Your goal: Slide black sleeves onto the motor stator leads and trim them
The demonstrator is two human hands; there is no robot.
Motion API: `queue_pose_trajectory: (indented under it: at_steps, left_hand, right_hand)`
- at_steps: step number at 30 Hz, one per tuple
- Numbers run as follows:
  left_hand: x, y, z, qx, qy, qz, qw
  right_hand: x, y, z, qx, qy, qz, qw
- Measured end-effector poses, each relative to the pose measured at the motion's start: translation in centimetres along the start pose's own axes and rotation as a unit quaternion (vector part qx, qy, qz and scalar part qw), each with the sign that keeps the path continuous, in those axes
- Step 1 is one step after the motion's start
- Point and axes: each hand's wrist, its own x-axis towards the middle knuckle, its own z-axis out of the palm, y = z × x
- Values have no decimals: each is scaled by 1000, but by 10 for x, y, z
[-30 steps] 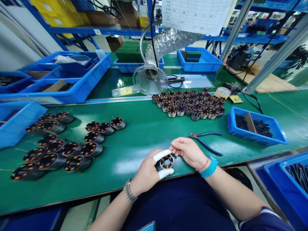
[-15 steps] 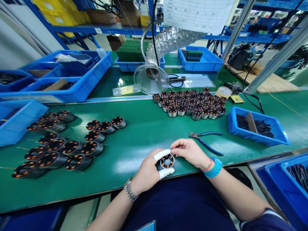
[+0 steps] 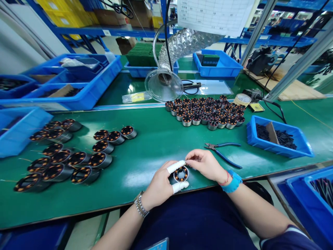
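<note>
My left hand (image 3: 162,180), with white covers on its thumb and forefinger, grips a motor stator (image 3: 181,174) at the table's front edge. The stator is a metal ring with copper windings facing up. My right hand (image 3: 204,164) is closed in a pinch at the stator's upper rim, close to my left fingertip. What lies between its fingertips is too small to make out. Diagonal cutters (image 3: 223,152) with blue handles lie beyond my right hand. Several more stators (image 3: 84,175) with loose wire ends stand to the left, and a tight group of stators (image 3: 205,111) stands farther back.
A blue bin (image 3: 279,137) of short black pieces sits at the right. A clear extraction hood (image 3: 163,85) on a foil duct hangs over the back. Blue trays (image 3: 85,92) stand at the left, and a tape roll (image 3: 242,100) is behind the stator group.
Both hands stay at the same stator. My right fingertips have shifted very slightly at its rim; little else differs.
</note>
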Motion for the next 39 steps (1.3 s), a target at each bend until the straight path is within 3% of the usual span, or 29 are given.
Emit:
queue_pose_trajectory:
  at_steps: [18,21,23,26,28,29,31,34,36,39]
  left_hand:
    - [0,-1,0,-5,5,13,1000]
    - [0,-2,0,-7,7,16,1000]
    - [0,-2,1,-9,8,19,1000]
    - [1,-2,0,-8,1,15,1000]
    - [1,0,0,-4,0,2,1000]
    - [1,0,0,-2,6,-10,1000]
    - [0,2,0,-7,18,-41,999]
    - [-1,3,1,-25,22,-69,997]
    - [-1,3,1,-31,19,-72,997]
    - [0,4,1,-27,20,-78,996]
  right_hand:
    - [-1,-3,-3,-35,-5,-4,999]
    - [-2,-1,-2,-85,7,-48,995]
    - [-2,3,0,-168,19,-130,977]
    - [-2,13,2,-313,10,-266,911]
    - [-2,16,2,-353,-12,-306,884]
    - [-2,16,1,-345,-21,-304,888]
    - [-2,13,-3,-277,-21,-247,928]
    - [0,3,-9,-98,-61,-59,992]
    - [2,-3,-9,-11,-109,40,993]
    - [6,-6,-7,25,-123,89,988]
